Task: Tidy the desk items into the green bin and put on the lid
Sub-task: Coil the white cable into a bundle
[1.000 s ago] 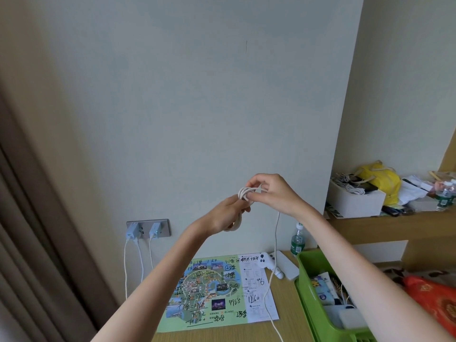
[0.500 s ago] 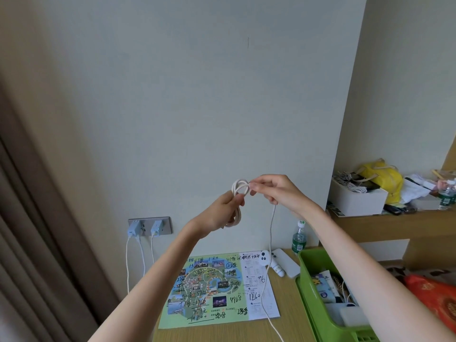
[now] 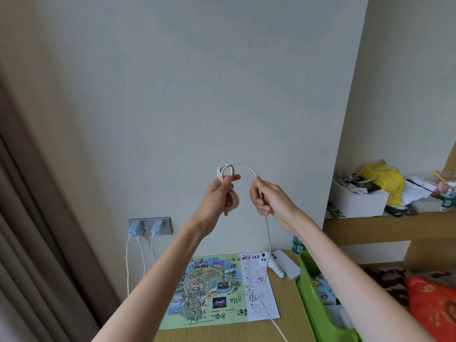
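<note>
Long white cable [image 3: 243,165]: held up before the wall, above the wooden worktop [image 3: 287,299]. Gripped coiled loops in left hand [image 3: 218,193]; pinched loose run in right hand [image 3: 269,197], with tail trailing down beside rectangular green plastic bin [image 3: 311,302].

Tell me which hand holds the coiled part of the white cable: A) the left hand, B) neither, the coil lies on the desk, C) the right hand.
A: the left hand grips the coiled loops of the white cable, while the right hand only pinches the single strand hanging toward the desk.
</note>
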`<act>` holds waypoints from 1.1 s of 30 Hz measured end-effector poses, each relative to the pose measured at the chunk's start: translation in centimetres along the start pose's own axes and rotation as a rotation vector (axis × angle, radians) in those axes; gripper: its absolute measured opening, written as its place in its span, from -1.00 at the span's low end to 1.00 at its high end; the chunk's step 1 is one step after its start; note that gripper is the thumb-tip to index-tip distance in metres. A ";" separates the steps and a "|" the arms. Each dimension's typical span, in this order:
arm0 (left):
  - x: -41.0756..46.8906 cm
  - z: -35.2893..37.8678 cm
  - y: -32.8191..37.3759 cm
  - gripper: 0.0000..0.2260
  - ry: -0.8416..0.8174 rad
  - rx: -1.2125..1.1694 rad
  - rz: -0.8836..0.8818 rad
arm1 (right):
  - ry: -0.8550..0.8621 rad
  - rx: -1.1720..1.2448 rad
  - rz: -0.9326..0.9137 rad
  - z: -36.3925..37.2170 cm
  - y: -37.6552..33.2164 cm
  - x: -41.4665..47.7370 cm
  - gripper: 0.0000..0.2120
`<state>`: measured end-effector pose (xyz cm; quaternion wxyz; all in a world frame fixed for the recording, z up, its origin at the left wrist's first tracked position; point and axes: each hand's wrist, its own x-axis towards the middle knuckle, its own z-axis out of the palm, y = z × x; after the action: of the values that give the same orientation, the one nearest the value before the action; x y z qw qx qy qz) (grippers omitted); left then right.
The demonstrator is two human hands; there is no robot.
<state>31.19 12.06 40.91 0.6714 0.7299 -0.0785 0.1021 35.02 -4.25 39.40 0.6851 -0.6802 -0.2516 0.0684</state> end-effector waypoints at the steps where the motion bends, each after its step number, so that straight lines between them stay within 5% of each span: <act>1: 0.0 0.1 0.1 -0.68 -0.007 -0.006 0.008 | -0.033 0.013 0.011 0.2 -0.3 0.1 -0.57; 14: -0.3 0.9 1.7 -0.72 -0.157 -0.047 -0.023 | -0.203 -0.049 0.180 0.4 -1.2 0.2 -0.51; 19: 0.2 0.9 1.3 -0.75 -0.066 -0.082 -0.071 | -0.186 -0.069 0.201 0.5 -0.9 0.0 -0.55; 24: 1.0 0.2 1.0 -0.71 0.076 -0.424 -0.127 | -0.147 -0.147 0.226 0.0 0.0 -0.1 -0.55; 33: 1.2 -2.1 -0.3 -0.74 0.277 -0.223 -0.137 | 0.025 -0.114 0.201 -2.4 0.8 0.2 -0.76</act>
<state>32.34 14.20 41.13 0.7580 0.6333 0.0537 0.1464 36.44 -6.31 38.75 0.6379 -0.7407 -0.1773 0.1138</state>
